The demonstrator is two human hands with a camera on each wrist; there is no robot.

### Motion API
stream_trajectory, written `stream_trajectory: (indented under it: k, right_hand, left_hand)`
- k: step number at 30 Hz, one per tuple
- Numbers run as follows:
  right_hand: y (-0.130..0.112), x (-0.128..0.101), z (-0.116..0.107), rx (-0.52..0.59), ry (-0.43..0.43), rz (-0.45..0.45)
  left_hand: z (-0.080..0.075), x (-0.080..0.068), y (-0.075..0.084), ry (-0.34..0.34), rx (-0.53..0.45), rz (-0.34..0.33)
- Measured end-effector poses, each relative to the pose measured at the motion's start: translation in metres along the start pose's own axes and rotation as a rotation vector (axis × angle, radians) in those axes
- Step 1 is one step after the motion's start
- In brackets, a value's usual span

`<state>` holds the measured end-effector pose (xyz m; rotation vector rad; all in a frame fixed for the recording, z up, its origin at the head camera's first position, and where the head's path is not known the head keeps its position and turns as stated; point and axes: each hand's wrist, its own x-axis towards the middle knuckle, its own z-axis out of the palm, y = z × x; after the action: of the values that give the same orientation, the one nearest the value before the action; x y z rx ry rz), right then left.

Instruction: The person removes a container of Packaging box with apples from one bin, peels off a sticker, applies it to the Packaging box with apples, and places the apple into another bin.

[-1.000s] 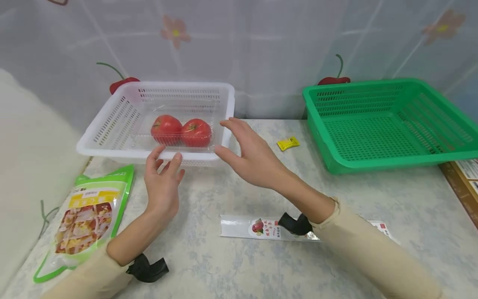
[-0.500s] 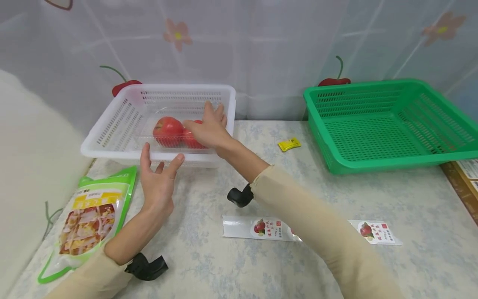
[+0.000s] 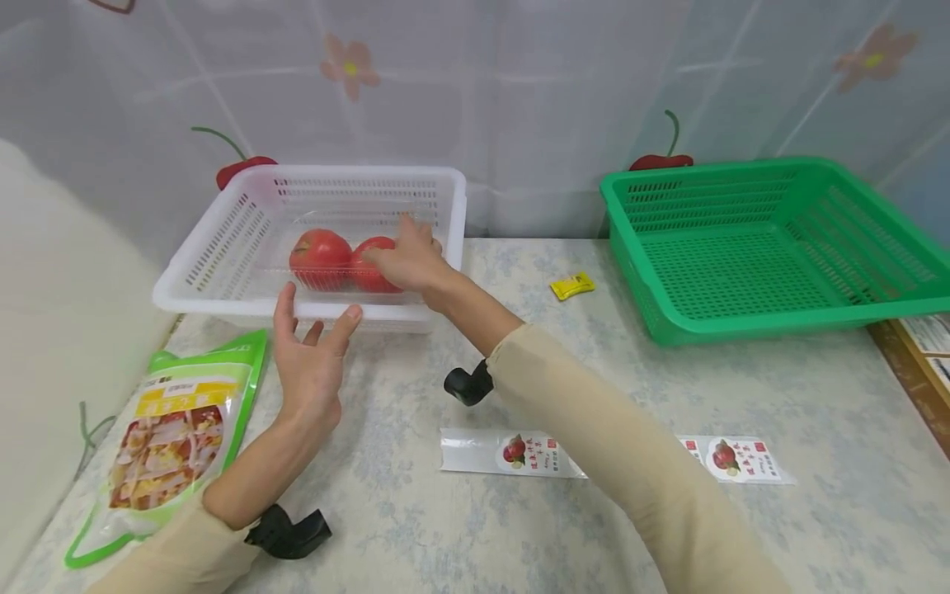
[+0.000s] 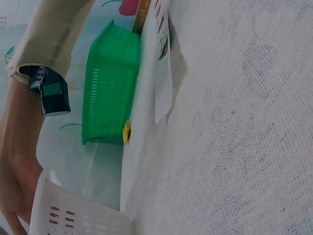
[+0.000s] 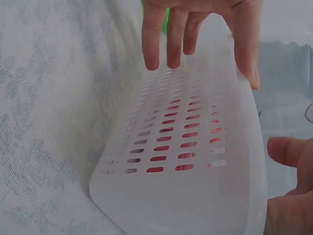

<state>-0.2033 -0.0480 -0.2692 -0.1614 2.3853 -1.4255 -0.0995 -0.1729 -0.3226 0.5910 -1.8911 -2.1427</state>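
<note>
In the head view a clear plastic box (image 3: 275, 260) stands inside the white basket (image 3: 215, 304). It holds two round red fruits (image 3: 321, 257) that look like apples. My right hand (image 3: 408, 262) reaches in over the box's right end, its thumb above the right-hand fruit; whether the fingers grip the box is hidden. At the basket's front side my left hand (image 3: 308, 375) spreads its fingers, with the thumb tip by the rim. The right wrist view shows the left hand (image 5: 195, 10) with fingers pointing down along the slotted basket wall (image 5: 171, 132).
A green basket (image 3: 660, 318) stands at the right, with a small yellow packet (image 3: 572, 286) beside it. A strip of fruit labels (image 3: 490, 450) lies in front, partly under the right sleeve (image 3: 586, 421). A green-edged food bag (image 3: 166, 437) lies at the left.
My right hand has moved left from beside the basket's right rim to inside it, over the box. The box and fruits have shifted slightly left. The left hand has spread and drawn back slightly.
</note>
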Motion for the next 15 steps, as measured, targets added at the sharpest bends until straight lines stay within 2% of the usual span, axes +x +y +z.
stream_trajectory:
  k: [3,7,15]
  right_hand:
    - [0.000,0.002,0.001,0.000,-0.042,0.022]
    - [0.001,0.007,0.004,0.052,-0.009,0.074]
    - [0.002,0.018,0.010,0.380,0.079,0.222]
  left_hand:
    - [-0.001,0.000,0.001,-0.002,0.003,0.001]
    - [0.000,0.000,0.000,0.000,0.009,-0.001]
    - [0.000,0.000,0.000,-0.007,0.002,0.001]
